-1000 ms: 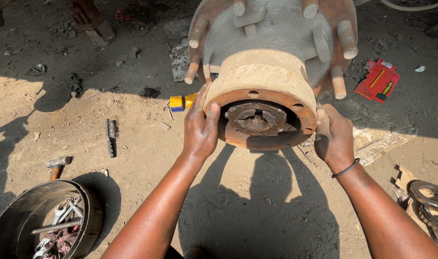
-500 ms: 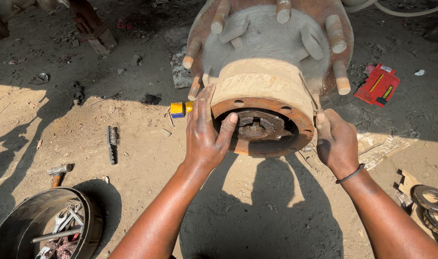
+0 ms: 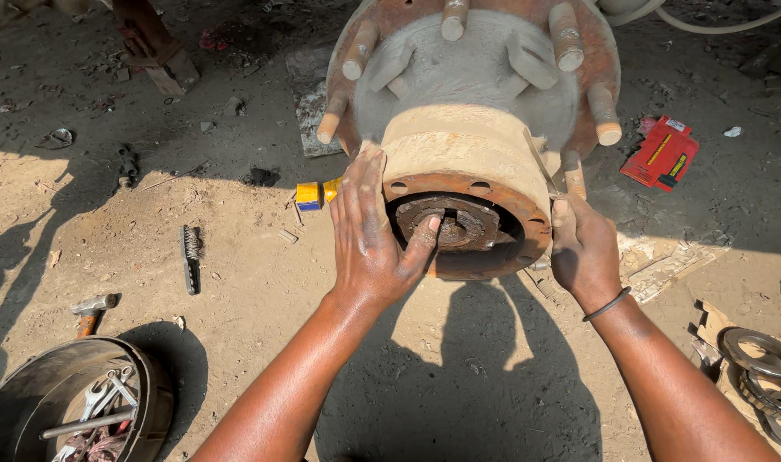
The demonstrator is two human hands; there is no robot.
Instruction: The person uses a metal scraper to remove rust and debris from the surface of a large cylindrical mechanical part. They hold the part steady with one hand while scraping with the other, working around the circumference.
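The hub (image 3: 459, 162) stands on the ground at the top middle, its rusty open end facing the camera, and its upper edge is cut off by the frame. Inside the bore sits a ring nut (image 3: 459, 224), partly covered by the left thumb. The left hand (image 3: 369, 235) lies flat against the hub's left side, fingers straight up and the thumb pressed into the bore; its grip is open, clasping nothing. The right hand (image 3: 583, 248) is at the hub's right edge, and its fingertips seem to pinch something small against the rim; what it is, and whether that grip is closed, cannot be made out. Seven studs (image 3: 566, 36) show around the flange, some half hidden behind the barrel. On the ground to the left lie one yellow and blue box (image 3: 309, 194), one wire brush (image 3: 190, 257) and one hammer (image 3: 89, 310). A round pan (image 3: 155, 398) at the lower left, cut off by the frame, holds several wrenches, too tangled to count. One red packet (image 3: 662, 154) lies at the right, and rings (image 3: 760, 355) at the right edge are partly out of view.
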